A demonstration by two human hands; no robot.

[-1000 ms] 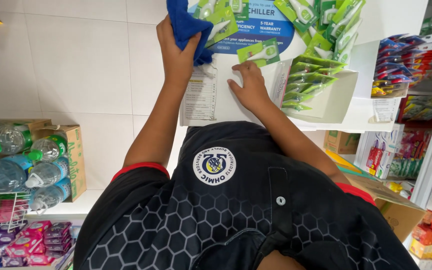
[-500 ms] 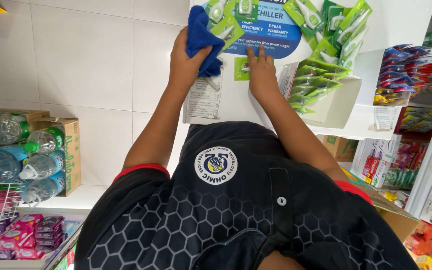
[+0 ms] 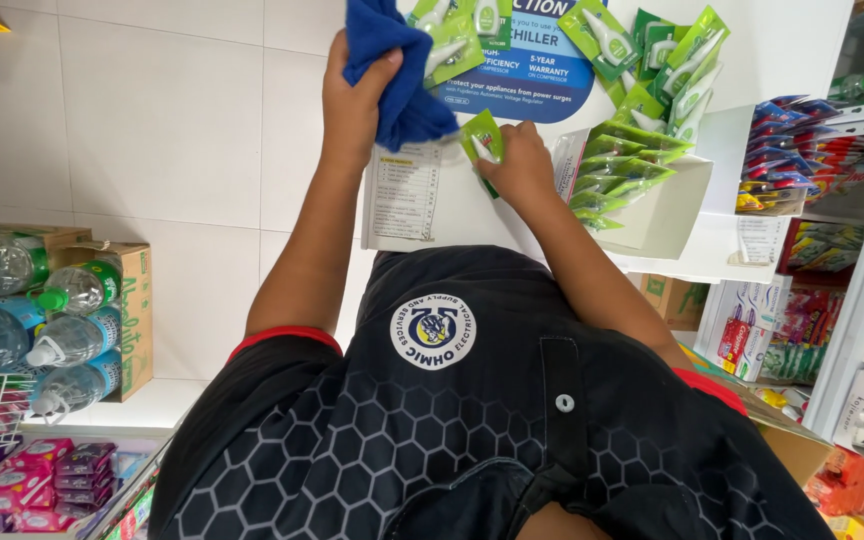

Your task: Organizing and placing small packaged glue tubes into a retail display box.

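Note:
My left hand [image 3: 352,100] is closed on a bunched blue cloth [image 3: 397,70] and presses it against a white surface with a blue round sticker [image 3: 532,60]. My right hand [image 3: 522,170] grips a small green packet [image 3: 482,135] just right of the cloth. Several more green packets [image 3: 652,60] lie over the sticker and fill a white open box [image 3: 667,215] to the right of that hand. A white printed sheet [image 3: 412,200] is stuck below the cloth.
A cardboard box of water bottles [image 3: 52,320] stands at the left over pink packets [image 3: 22,480] in a wire rack. Shelves of coloured packets [image 3: 792,150] and boxed goods [image 3: 752,330] stand at the right. My black shirt [image 3: 472,420] fills the foreground.
My left hand has moved the blue cloth lower and to the right across the surface. My right hand has slid up from the printed sheet and taken a green packet.

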